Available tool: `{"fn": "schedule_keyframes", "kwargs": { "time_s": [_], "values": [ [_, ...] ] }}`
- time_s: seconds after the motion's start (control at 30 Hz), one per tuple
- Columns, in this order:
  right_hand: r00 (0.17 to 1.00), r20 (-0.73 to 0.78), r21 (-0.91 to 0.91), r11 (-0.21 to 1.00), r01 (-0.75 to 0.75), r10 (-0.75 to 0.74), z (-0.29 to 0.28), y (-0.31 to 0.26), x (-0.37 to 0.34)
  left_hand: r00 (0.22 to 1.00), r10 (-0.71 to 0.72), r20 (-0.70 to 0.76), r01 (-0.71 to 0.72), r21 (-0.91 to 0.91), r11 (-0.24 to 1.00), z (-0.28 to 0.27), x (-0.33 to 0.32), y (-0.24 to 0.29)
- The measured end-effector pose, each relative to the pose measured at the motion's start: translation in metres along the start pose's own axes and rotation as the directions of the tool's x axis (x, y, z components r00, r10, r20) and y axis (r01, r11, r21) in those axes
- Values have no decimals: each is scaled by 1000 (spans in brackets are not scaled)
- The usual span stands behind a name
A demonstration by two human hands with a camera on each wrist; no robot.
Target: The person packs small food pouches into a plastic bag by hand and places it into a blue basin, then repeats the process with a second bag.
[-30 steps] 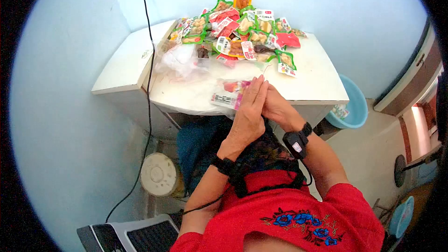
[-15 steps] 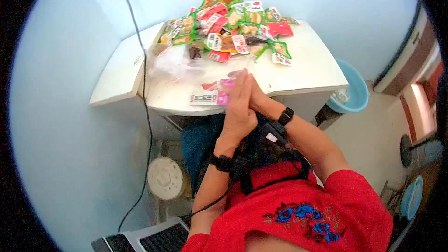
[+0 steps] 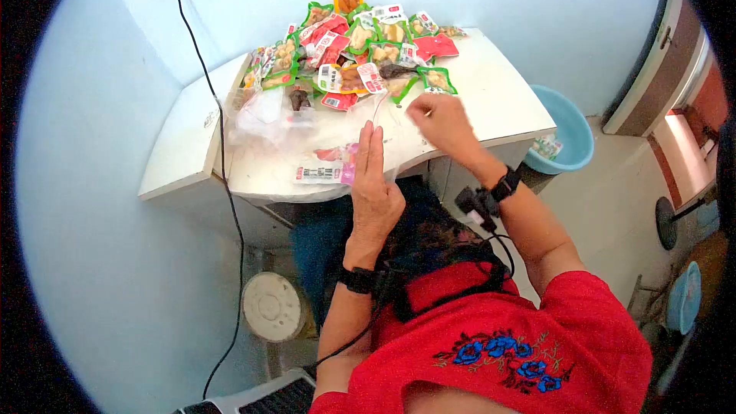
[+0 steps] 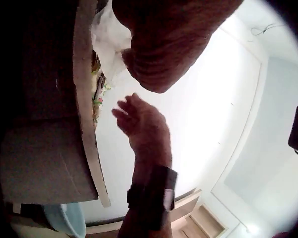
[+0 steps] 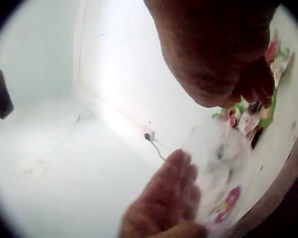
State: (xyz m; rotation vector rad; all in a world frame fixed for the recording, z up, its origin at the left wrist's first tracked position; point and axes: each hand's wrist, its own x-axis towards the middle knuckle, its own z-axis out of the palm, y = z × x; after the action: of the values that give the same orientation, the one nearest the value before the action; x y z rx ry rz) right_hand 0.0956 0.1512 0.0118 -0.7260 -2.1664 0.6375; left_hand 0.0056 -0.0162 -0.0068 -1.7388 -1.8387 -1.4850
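A thin clear plastic bag (image 5: 213, 186) with a white-and-pink printed label (image 3: 318, 174) is at the table's front edge. My left hand (image 3: 373, 184) holds it at its right side, the fingers long and pointing away from me. In the right wrist view the bag spreads out beside the left hand (image 5: 164, 198). My right hand (image 3: 445, 124) is raised apart from it, over the table to the right, with fingers loosely bent and nothing seen in them. The left wrist view also shows the right hand (image 4: 141, 121) with its fingers bent.
A heap of sealed food packets (image 3: 356, 50) lies at the back of the white table (image 3: 498, 100). Crumpled clear plastic bags (image 3: 268, 115) lie at the left. A blue basin (image 3: 579, 138) stands right of the table, and a black cable (image 3: 203, 69) hangs at the left.
The hands were pressed together at the bag's edge. The right hand has come away to the right, while the left stays with the bag. The head view has also shifted.
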Motion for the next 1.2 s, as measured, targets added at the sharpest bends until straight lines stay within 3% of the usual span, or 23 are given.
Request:
{"fn": "schedule_keyframes", "kwargs": {
  "time_s": [0.03,0.07,0.2,0.3,0.43,0.5,0.53,0.63,0.67,0.77,0.8,0.93,1.03,1.13,1.2],
  "values": [
    [997,-73,-209,978,7,-23,-8,10,8,1000,0,1,0,-5,1000,0,0,2],
    [996,-39,-408,909,-84,74,-18,16,15,1000,2,0,-2,-9,1000,1,0,5],
    [977,22,-645,750,-148,211,-16,47,29,1000,-9,19,9,29,1000,4,-1,8],
    [999,9,-612,790,-35,51,-7,67,32,999,-2,45,-3,101,995,6,-2,6],
    [991,125,-654,755,41,54,-30,76,33,1000,-17,13,15,90,996,5,-2,5],
    [985,166,-617,775,134,-38,-47,78,22,1000,-23,-8,23,79,997,4,0,5],
    [971,88,-574,785,232,-223,-48,92,16,999,-31,-19,32,73,997,5,-1,5],
    [989,115,-463,875,141,-98,-71,108,7,999,-44,-18,45,82,996,9,-6,3],
    [996,89,-326,945,35,-7,-76,118,9,999,-44,-13,45,89,995,11,-6,3],
    [987,-85,-537,828,-162,138,-76,90,7,1000,4,-14,-1,173,985,13,-8,6],
    [973,-38,-562,800,-211,229,-73,81,9,1000,-5,-17,9,213,977,14,-9,8],
    [951,52,-653,731,-199,306,-60,86,12,999,-13,-38,25,311,950,13,-9,12],
    [928,22,-485,815,-316,373,-67,85,16,999,-21,-45,34,309,951,13,-8,8],
    [934,47,-354,881,-315,353,-70,95,17,1000,-10,-29,18,316,949,17,-8,5],
    [971,2,-341,913,-224,239,-64,111,15,1000,-4,-22,11,322,947,19,-10,3]
  ]
}}
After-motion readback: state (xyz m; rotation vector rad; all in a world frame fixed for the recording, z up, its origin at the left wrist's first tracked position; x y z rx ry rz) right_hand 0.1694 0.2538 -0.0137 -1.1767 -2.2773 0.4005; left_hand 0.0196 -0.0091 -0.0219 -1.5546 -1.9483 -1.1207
